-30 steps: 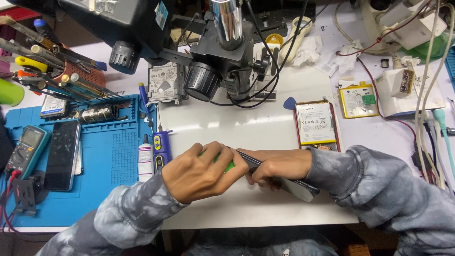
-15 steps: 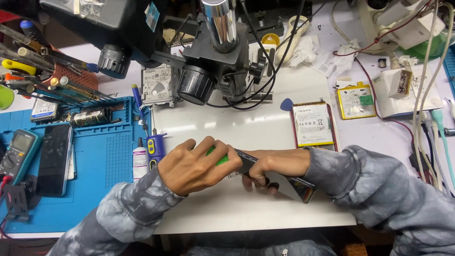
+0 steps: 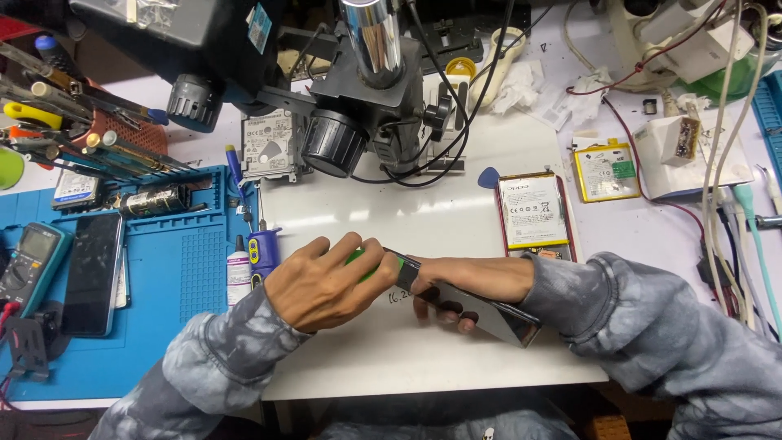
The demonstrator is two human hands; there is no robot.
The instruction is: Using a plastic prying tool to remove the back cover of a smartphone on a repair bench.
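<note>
Phone [image 3: 489, 308], dark slab, tilted on edge over the white work mat [image 3: 423, 358], near the mat's front edge. Right hand [image 3: 456, 285] is wrapped around the phone's left part, fingers [image 3: 444, 314] curled under it and closed on it. Left hand [image 3: 326, 281] meets the phone's left end, fingers bent tight around a green-handled tool [image 3: 358, 262]; tool tip is hidden, contact with the phone edge cannot be told. Both forearms are in grey mottled sleeves [image 3: 652, 326].

Places below taken from the phone:
- Just behind it, toward the right: opened phone body with white battery [image 3: 533, 210] lying flat on the mat. A blue pick [image 3: 487, 177] sits behind that.
- Further right of the battery: second battery, yellow-framed [image 3: 606, 171]; beyond it a small white box [image 3: 676, 140] on paper and a run of cables [image 3: 725, 204].
- Directly behind, well apart: microscope stand [image 3: 371, 106] with chrome column and black knobs; a bare hard drive [image 3: 267, 147] is to its left.
- Left of the phone, just beside the left hand: small white bottle [image 3: 239, 273] and blue screwdriver [image 3: 265, 248], at the edge of a blue work mat [image 3: 175, 285].
- Far left on the blue mat: another dark phone [image 3: 91, 273], face up, and a multimeter [image 3: 28, 265].
- Far left rear: rack of screwdrivers and tweezers [image 3: 65, 122].
</note>
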